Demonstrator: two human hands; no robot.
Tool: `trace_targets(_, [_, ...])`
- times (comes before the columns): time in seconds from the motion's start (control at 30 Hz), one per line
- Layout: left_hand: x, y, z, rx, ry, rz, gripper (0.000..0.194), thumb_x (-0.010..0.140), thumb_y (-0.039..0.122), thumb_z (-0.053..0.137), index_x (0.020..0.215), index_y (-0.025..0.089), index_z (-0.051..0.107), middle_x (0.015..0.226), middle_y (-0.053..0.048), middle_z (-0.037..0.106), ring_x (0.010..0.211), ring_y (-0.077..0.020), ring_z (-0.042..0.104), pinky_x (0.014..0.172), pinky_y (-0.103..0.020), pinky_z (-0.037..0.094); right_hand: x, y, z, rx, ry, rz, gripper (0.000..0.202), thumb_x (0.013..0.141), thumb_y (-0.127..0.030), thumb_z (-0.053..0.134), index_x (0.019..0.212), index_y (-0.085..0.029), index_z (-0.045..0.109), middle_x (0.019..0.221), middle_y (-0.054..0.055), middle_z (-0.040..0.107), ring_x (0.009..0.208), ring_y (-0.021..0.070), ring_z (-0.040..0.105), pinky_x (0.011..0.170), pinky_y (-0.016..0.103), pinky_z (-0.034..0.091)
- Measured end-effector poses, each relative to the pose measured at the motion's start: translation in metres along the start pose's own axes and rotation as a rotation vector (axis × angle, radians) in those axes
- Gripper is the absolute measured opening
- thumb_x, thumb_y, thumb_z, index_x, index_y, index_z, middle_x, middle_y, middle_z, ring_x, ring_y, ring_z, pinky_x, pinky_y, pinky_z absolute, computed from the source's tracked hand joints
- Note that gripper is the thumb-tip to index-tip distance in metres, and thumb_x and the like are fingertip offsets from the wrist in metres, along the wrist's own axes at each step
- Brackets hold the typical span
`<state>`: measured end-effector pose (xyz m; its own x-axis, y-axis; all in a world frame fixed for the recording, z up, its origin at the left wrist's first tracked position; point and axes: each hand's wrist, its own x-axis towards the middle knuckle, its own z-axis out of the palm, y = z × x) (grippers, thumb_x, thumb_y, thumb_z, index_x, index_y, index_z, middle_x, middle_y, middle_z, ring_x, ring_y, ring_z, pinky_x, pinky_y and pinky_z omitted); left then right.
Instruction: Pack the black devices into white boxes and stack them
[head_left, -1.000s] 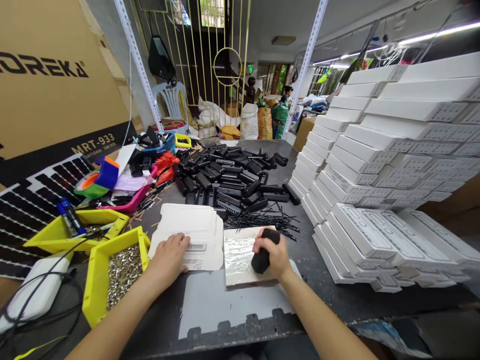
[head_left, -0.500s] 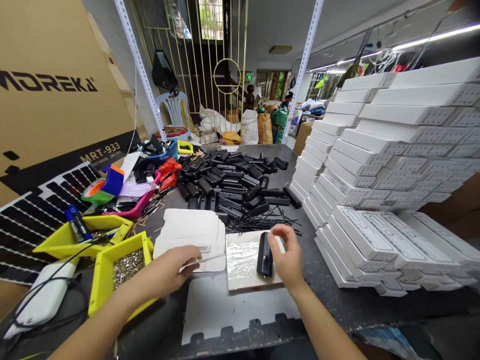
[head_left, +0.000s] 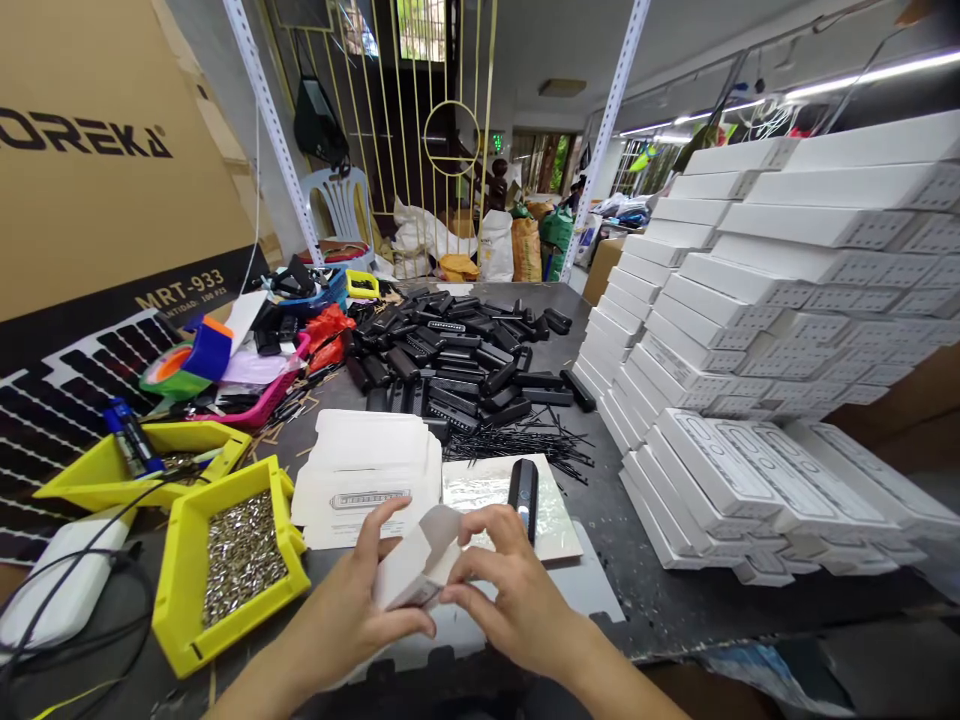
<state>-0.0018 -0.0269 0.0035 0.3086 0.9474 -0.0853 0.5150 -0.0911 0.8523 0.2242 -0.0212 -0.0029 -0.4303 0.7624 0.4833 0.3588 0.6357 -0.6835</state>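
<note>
A little white box is held in the left hand, and the right hand pinches its open end with its fingers. Past the right fingers, a black thing lies on a pale board. Past the left fingers, flat white boxes lie on the counter

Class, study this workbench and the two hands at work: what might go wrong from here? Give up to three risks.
1. The left hand and right hand grip a thin white carton with an open end, so its card could crease or tear.
2. The yellow bin of metal pieces stands uncovered near the left forearm; a bump might spill them.
3. The tall, uneven box stack could topple if knocked.
</note>
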Motion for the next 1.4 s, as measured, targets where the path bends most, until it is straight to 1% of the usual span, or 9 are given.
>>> trace_targets(0.17, [0.0,0.013,0.007,0.18,-0.085,0.248,0.028,0.086,0.028,0.054,0.113,0.033,0.046,0.114,-0.001,0.058,0.101,-0.019,0.058,0.088,-0.028,0.044,0.009,0.008,0.018,0.731,0.203,0.344,0.024,0.087,-0.042,0.057,0.107,-0.029,0.06,0.094,0.003,0.053,0.082,0.0169,0.055,0.074,0.031,0.048])
trace_targets(0.43, [0.014,0.039,0.044,-0.14,0.124,-0.054,0.098,0.068,0.017,0.063,0.142,0.029,-0.001,0.116,-0.008,0.059,0.093,-0.0234,0.064,0.085,-0.04,0.048,0.013,-0.003,0.017,0.732,0.018,0.244,0.028,0.087,-0.038,0.058,0.113,-0.028,0.067,0.12,0.007,0.063,0.112,0.0242,0.057,0.098,0.041,0.043])
trace_targets(0.6, [0.019,0.04,0.047,-0.205,0.123,-0.028,0.101,0.066,0.02,0.068,0.146,0.027,0.008,0.132,-0.01,0.052,0.117,-0.028,0.053,0.103,-0.042,0.036,0.008,-0.003,0.015,0.476,0.111,0.089,0.032,0.091,-0.038,0.05,0.118,-0.027,0.064,0.124,0.006,0.061,0.116,0.0242,0.055,0.102,0.044,0.04])
trace_targets(0.8, [0.022,0.017,0.022,-0.679,0.135,-0.283,0.086,0.071,0.026,0.071,0.143,0.029,0.024,0.127,-0.011,0.058,0.115,-0.0303,0.056,0.094,-0.042,0.045,0.003,0.049,-0.048,-0.233,-0.349,0.118,0.058,0.081,-0.006,0.046,0.134,-0.029,0.047,0.15,0.002,0.029,0.141,0.0253,0.016,0.113,0.055,0.01])
trace_targets(0.9, [0.024,-0.003,0.008,-1.082,0.063,-0.365,0.07,0.079,0.02,0.064,0.139,0.035,0.031,0.122,-0.008,0.061,0.102,-0.0265,0.064,0.079,-0.038,0.054,0.002,0.065,-0.071,-0.395,-0.451,0.105,0.05,0.072,0.001,0.052,0.113,-0.025,0.06,0.14,0.005,0.045,0.138,0.0285,0.024,0.112,0.059,0.002])
trace_targets(1.07, [0.038,-0.021,0.024,-1.387,0.562,-0.421,0.029,0.088,0.025,0.055,0.116,0.02,0.056,0.117,-0.009,0.063,0.091,-0.0207,0.066,0.072,-0.037,0.058,0.002,0.04,-0.051,0.308,0.214,0.217,0.035,0.08,-0.029,0.067,0.108,-0.026,0.046,0.098,0.005,0.065,0.092,0.0222,0.064,0.09,0.045,0.049])
trace_targets(1.23, [0.03,0.001,0.061,-1.353,0.438,-0.501,0.035,0.087,0.033,0.056,0.117,0.015,0.053,0.116,-0.013,0.062,0.1,-0.0249,0.064,0.087,-0.044,0.053,0.012,0.015,-0.015,0.519,0.588,0.085,0.045,0.07,-0.033,0.078,0.104,-0.025,0.05,0.12,0.009,0.058,0.112,0.026,0.056,0.096,0.043,0.045])
trace_targets(1.33, [0.014,0.002,0.059,-0.812,0.423,-0.421,0.057,0.08,0.056,0.054,0.121,0.017,0.051,0.124,-0.017,0.056,0.116,-0.0351,0.054,0.097,-0.057,0.042,0.013,0.012,-0.012,0.594,0.563,0.133,0.037,0.074,-0.035,0.075,0.103,-0.023,0.055,0.119,0.01,0.059,0.111,0.0252,0.057,0.095,0.04,0.046])
trace_targets(1.4, [0.006,-0.006,0.052,-0.236,0.576,-0.135,0.078,0.063,0.063,0.067,0.125,0.019,0.047,0.135,-0.017,0.047,0.128,-0.0385,0.04,0.106,-0.06,0.028,0.009,0.008,-0.009,0.748,0.548,0.195,0.037,0.078,-0.036,0.071,0.108,-0.023,0.053,0.105,0.007,0.065,0.097,0.0219,0.063,0.086,0.037,0.051])
